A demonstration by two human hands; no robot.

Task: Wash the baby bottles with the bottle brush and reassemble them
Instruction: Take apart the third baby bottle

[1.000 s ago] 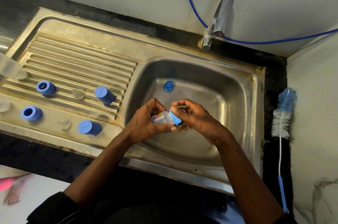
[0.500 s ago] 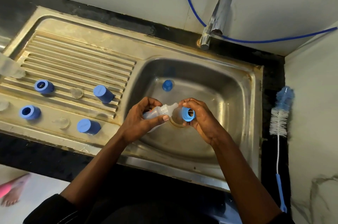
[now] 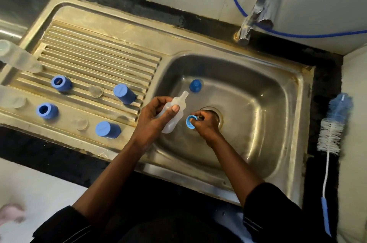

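Observation:
Over the sink basin (image 3: 268, 123), my left hand (image 3: 155, 119) grips a clear baby bottle (image 3: 174, 111) with its teat pointing up and away. Just right of it, my right hand (image 3: 206, 123) pinches a blue screw ring (image 3: 191, 121), which is off the bottle. A blue cap (image 3: 195, 85) lies in the basin behind my hands. The bottle brush (image 3: 333, 129), blue and white bristles on a wire handle, lies on the black counter at the far right.
On the ribbed drainboard (image 3: 99, 60) lie two blue rings (image 3: 61, 83) (image 3: 47, 110), two blue caps (image 3: 124, 94) (image 3: 107, 129), several clear teats (image 3: 95, 91) and clear bottles (image 3: 17, 57) at the left edge. The tap (image 3: 262, 4) and a blue hose (image 3: 297, 34) sit behind the basin.
The blue ring came off the bottle. My right hand carried it down and to the right, while my left hand tilted the bottle so the teat points up.

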